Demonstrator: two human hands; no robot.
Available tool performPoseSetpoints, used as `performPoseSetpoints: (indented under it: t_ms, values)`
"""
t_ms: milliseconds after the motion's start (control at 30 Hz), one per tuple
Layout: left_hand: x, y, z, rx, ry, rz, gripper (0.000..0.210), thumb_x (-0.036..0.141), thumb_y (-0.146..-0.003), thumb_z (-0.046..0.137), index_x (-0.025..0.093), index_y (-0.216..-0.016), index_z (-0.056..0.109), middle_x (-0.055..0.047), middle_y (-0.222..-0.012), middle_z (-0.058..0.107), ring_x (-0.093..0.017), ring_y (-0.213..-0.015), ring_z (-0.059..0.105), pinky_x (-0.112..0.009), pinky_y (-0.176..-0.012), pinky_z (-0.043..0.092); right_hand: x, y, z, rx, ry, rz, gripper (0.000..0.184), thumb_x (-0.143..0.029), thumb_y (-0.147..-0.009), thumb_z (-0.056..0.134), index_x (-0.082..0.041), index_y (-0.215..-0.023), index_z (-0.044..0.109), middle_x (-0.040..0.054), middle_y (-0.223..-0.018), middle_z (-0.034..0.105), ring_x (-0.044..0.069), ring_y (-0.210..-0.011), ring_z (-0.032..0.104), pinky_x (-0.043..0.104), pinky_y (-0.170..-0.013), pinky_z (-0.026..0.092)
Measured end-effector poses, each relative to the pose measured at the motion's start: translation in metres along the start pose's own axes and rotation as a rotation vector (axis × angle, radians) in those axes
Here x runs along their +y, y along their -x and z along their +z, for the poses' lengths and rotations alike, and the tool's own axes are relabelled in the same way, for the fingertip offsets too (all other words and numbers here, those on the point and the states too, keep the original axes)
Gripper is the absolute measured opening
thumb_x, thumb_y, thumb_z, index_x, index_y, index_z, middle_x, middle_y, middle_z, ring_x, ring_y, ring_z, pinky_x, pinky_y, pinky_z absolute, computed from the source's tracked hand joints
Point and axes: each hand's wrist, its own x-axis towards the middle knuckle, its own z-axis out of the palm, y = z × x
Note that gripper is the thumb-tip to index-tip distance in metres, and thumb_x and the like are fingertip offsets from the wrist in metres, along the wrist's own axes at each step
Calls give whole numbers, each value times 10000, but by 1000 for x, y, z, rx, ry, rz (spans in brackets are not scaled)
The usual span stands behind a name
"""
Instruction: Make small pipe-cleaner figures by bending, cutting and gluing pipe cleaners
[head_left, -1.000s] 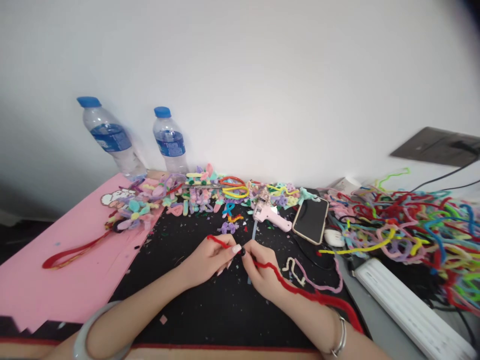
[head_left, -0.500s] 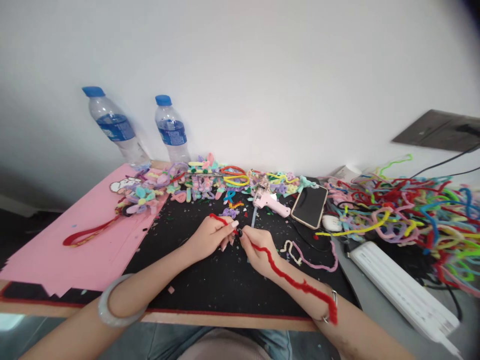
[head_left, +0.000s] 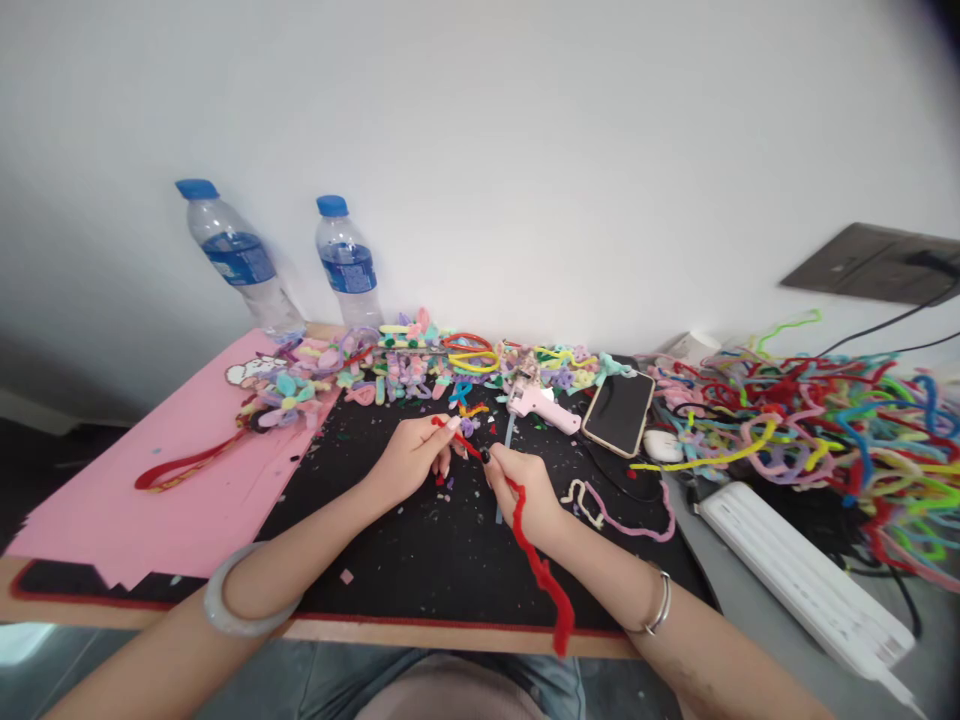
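A red pipe cleaner (head_left: 541, 574) runs between my hands, its long wavy tail hanging from the right hand past the table's front edge. My left hand (head_left: 412, 457) pinches its short upper end. My right hand (head_left: 523, 487) grips it lower down, with a small dark thing, perhaps a painted nail or a bead, at the fingertips. Only a short taut stretch of red shows between the two hands. Just beyond them lie a pink glue gun (head_left: 544, 405) and small orange and purple pipe-cleaner pieces.
Scissors (head_left: 469, 353) rest on a row of pastel pipe-cleaner shapes along the wall. Pink sheets (head_left: 150, 490) lie at left, two bottles (head_left: 347, 262) behind. A phone (head_left: 619, 412), a power strip (head_left: 806, 580) and a heap of coloured pipe cleaners (head_left: 810, 420) occupy the right.
My hands have drawn slightly apart, showing more red pipe cleaner between them. Its tail has swung left, off my right forearm, and now hangs down in front of it.
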Motion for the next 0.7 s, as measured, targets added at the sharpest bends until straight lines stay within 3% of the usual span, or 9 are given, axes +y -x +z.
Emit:
performPoseSetpoints:
  t_ms: [467, 700]
  values:
    - [1, -1, -9, 175, -18, 30, 392, 412, -883, 407, 152, -622, 541, 22, -455, 517, -105, -435, 479, -226, -508, 369, -3, -3, -5, 0, -293, 101, 366, -313, -914, 319, -189, -571, 359, -41, -524, 371, 90, -492, 355, 231, -499, 272]
    - [3, -2, -16, 117, -116, 48, 397, 383, -884, 395, 155, -592, 536, 28, -432, 498, -105, -434, 464, -222, -529, 362, 5, -4, -2, 37, -555, 181, 390, -379, -908, 352, -190, -567, 346, -51, -516, 334, 82, -482, 298, 223, -473, 246]
